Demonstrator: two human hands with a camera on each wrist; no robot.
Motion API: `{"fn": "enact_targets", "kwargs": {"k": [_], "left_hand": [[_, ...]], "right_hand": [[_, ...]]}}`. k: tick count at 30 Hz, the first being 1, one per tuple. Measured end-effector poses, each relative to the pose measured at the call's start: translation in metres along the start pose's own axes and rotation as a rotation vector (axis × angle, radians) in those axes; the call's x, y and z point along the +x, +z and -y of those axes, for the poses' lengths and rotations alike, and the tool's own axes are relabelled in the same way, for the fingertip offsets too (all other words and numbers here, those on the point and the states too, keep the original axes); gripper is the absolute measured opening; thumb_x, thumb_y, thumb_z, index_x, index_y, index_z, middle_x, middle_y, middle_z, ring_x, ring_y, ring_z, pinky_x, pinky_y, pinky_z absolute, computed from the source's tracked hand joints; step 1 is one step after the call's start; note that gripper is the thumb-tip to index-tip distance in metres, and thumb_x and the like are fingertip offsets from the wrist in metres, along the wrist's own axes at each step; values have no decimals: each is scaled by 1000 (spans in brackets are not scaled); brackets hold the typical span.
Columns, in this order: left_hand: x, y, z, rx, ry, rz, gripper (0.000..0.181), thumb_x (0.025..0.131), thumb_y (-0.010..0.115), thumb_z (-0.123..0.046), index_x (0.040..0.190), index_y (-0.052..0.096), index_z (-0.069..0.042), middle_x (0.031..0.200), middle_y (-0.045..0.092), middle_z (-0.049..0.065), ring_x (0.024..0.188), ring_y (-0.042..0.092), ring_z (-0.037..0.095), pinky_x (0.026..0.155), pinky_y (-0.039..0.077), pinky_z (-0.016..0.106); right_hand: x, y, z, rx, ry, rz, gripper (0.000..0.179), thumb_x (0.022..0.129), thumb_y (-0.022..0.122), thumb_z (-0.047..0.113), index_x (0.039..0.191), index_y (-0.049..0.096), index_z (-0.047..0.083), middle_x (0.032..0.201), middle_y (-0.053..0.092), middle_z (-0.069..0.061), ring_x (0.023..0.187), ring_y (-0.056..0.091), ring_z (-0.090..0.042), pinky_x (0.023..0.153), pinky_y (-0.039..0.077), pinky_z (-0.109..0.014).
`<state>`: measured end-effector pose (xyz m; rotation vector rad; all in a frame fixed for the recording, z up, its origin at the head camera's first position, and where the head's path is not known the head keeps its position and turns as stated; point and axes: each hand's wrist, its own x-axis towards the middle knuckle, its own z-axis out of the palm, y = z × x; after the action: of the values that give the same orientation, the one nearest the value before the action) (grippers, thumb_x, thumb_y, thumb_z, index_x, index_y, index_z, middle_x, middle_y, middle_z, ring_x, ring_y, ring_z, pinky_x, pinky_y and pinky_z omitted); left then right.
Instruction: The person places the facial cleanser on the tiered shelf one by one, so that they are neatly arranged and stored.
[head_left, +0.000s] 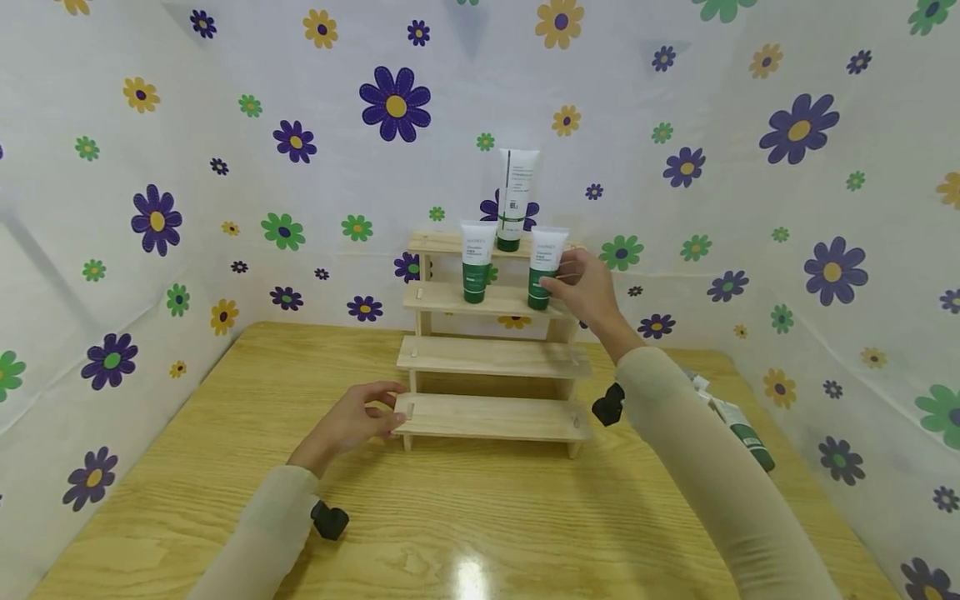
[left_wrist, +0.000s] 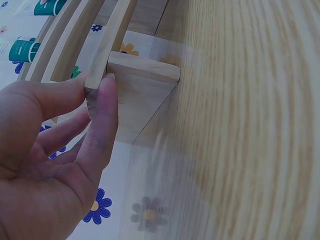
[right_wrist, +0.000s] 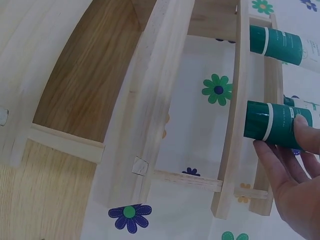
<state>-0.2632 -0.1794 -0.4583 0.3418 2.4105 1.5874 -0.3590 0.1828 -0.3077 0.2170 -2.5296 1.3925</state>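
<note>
My right hand (head_left: 588, 287) grips a small white-and-green squeeze tube (head_left: 546, 265) that stands cap-down at the right of the second shelf from the top. In the right wrist view, thumb and fingers wrap the tube's green part (right_wrist: 280, 125). A matching tube (head_left: 477, 260) stands to its left on the same shelf. One taller tube (head_left: 517, 196) is upright on the top shelf. My left hand (head_left: 360, 421) pinches the left end of the lowest shelf of the wooden stepped rack (head_left: 491, 417), thumb and finger on its edge (left_wrist: 97, 82).
More tubes, one white and green (head_left: 746, 435), lie on the wooden table (head_left: 465, 517) at the right, partly behind my right sleeve (head_left: 697, 450). A white flower-print backdrop (head_left: 300, 192) stands close behind the rack and along both sides.
</note>
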Motion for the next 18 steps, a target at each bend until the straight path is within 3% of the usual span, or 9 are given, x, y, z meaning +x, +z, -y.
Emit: {"fn": "enact_targets", "kwargs": {"k": [8, 18], "left_hand": [[1, 2, 2, -10, -26, -11, 50, 97, 70, -6, 144, 54, -4, 125, 59, 23, 90, 72, 19, 80, 66, 39], [1, 0, 2, 0, -10, -6, 50, 98, 70, -8, 145, 53, -2, 125, 58, 23, 89, 71, 17, 80, 66, 38]], "right_hand": [[1, 2, -2, -14, -2, -4, 46, 97, 73, 15, 136, 54, 1, 135, 65, -23, 122, 65, -40, 111, 52, -50], [0, 3, -1, -8, 5, 10, 47, 98, 72, 14, 138, 52, 1, 136, 63, -24, 123, 64, -40, 112, 52, -51]]}}
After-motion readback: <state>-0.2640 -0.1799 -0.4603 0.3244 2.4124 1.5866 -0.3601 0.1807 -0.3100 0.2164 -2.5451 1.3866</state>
